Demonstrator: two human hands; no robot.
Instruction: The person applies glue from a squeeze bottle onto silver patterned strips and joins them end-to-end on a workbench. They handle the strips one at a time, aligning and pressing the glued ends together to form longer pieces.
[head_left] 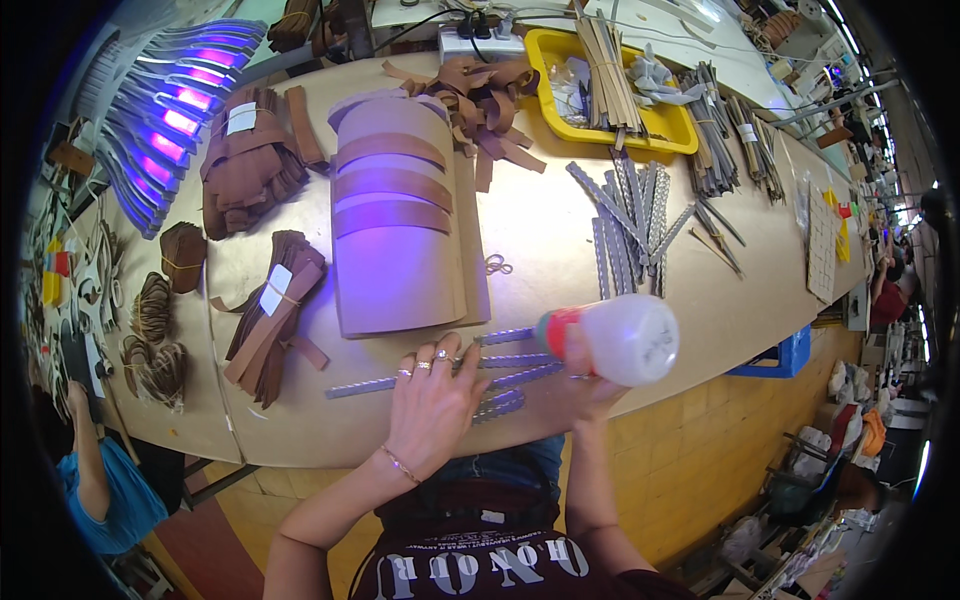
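White plastic, red near the cap: bottle (635, 340) tilted above the near side of the table (740, 285), clamped in the right hand (590, 388). Apart from it, left hand (435, 385) laid palm down, fingers extended, over grey strips (360, 387). Probably light, smooth, squeezable; best gripped round the middle, away from the cap. For the strips, likely thin and bendy, take by the ends. Hidden: most right-hand fingers, strip sections under the left palm. Hard to make out: nozzle tip, fill level.
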